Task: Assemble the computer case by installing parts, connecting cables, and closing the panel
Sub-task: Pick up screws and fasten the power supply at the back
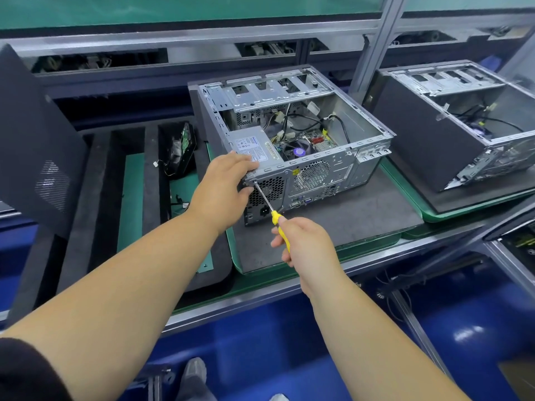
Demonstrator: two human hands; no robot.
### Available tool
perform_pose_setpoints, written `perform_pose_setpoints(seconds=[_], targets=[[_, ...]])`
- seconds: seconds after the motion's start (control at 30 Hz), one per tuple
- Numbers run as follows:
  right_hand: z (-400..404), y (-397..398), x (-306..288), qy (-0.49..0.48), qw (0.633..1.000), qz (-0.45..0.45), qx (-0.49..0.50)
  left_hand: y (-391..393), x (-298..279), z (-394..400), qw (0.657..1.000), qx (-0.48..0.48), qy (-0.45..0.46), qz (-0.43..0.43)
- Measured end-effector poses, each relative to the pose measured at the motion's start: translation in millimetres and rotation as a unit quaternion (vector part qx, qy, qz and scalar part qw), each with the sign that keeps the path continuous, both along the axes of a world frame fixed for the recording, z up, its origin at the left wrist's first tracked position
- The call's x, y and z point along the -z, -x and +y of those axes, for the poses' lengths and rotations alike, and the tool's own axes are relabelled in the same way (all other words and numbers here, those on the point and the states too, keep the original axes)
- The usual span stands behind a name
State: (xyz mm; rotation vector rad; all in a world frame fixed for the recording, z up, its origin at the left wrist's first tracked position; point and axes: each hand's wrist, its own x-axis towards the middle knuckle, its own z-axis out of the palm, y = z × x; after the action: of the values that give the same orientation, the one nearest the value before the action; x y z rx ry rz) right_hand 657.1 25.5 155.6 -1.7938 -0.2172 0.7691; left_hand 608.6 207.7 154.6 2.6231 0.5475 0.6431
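1. Two green pallets (411,180) side by side on a metal-framed assembly line, each topped by a dark grey mat (362,215); blue floor (260,342) below, aluminium uprights and green panels behind.
2. Left of the mat: black foam tray (101,198) with long slots, one slot holding a part with a green circuit board (185,140) and loose wires.
3. Far left: dark side panel (37,140) with a perforated vent, standing tilted.
4. Centre of the near mat: open computer case (304,131) lying on its side, open face up, rear panel toward the camera.
5. Inside: grey power supply (252,143) at the near left corner, motherboard with a round fan (298,151), bundled cables, empty drive cage at the far end.
6. Rear panel: honeycomb vent, round fan grille, row of ports, power socket low down.
7. Left hand (225,183) wrapped over the case's near left corner, fingers curled across the power supply's top, thumb on the rear panel.
8. Right hand (304,244) gripping the yellow handle of a screwdriver (275,215), fingers closed round it; tip at a screw near the rear panel's upper left corner, just beside the left thumb.
9. Right pallet: second open case (463,125), well apart.
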Motion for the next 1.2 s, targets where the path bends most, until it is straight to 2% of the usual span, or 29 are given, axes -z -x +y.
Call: perform_pose_setpoints(seconds=[0.13, 0.27, 0.43, 0.57, 0.77, 0.9, 1.0, 1.1, 1.2], targets=[[10, 3, 0, 0.039, 0.998, 0.056, 0.001, 0, -1, 1, 1.0, 0.0, 0.001, 0.006], [15, 3, -3, -0.004, 0.992, 0.126, 0.028, 0, -2, 2, 1.0, -0.002, 0.002, 0.016], [5, 4, -6, -0.031, 0.998, 0.059, 0.009, 0, -5, 3, 1.0, -0.001, -0.006, 0.024], [3, 2, -6, 0.031, 1.0, 0.004, 0.004, -1, -5, 1, 1.0, -0.009, -0.007, 0.019], [13, -2, -4, 0.061, 0.994, 0.086, 0.014, -2, -5, 2, 1.0, -0.011, -0.019, 0.016], [12, -3, -6, -0.009, 0.986, 0.164, 0.035, -2, -6, 2, 1.0, -0.01, -0.011, 0.012], [5, -3, -6, -0.043, 0.99, 0.135, 0.021, -2, -5, 2, 1.0, -0.01, -0.011, 0.014], [1, -4, -7, -0.008, 0.997, 0.074, 0.008, -2, -5, 1, 1.0, -0.014, -0.009, 0.011], [2, -5, -7, 0.024, 0.997, 0.068, 0.015, -2, -4, 1, 1.0, -0.017, -0.003, 0.009]])
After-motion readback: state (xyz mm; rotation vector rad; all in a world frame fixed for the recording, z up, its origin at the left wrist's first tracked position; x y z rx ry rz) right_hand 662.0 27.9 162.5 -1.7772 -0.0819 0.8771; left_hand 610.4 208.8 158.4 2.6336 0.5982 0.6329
